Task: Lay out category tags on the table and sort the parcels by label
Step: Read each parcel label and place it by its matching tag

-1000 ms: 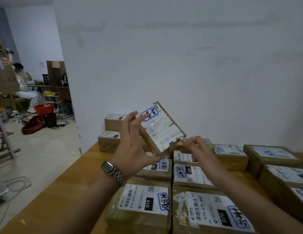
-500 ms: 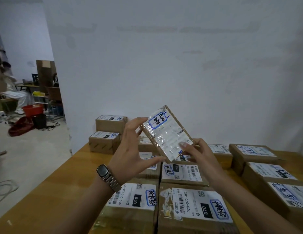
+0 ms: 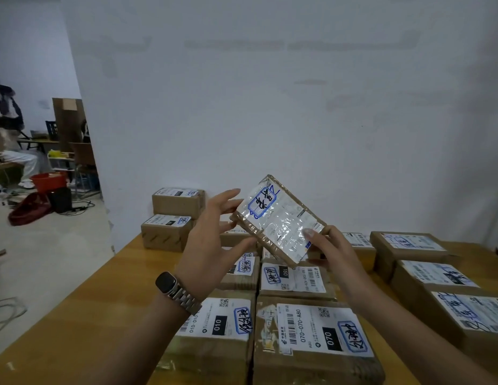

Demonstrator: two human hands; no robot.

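Observation:
I hold a small cardboard parcel [image 3: 279,219] up over the table, tilted, its taped white label with a blue handwritten mark facing me. My left hand [image 3: 211,245], with a metal watch on the wrist, grips its left edge with thumb below and fingers spread behind. My right hand [image 3: 332,250] holds its lower right corner. Below lie several labelled brown parcels, among them one marked 010 [image 3: 217,326], one marked 070 [image 3: 314,334] and one marked 150 [image 3: 293,276].
The wooden table [image 3: 84,315] runs to a white wall [image 3: 270,93]. Two stacked boxes [image 3: 170,218] stand at the far left corner, and more parcels [image 3: 434,273] line the right side. Beyond the left edge are floor, cables, a red tub [image 3: 46,182] and a seated person [image 3: 14,154].
The view has shifted slightly. The parcel has stayed in both hands and turned a little, with its label more towards me.

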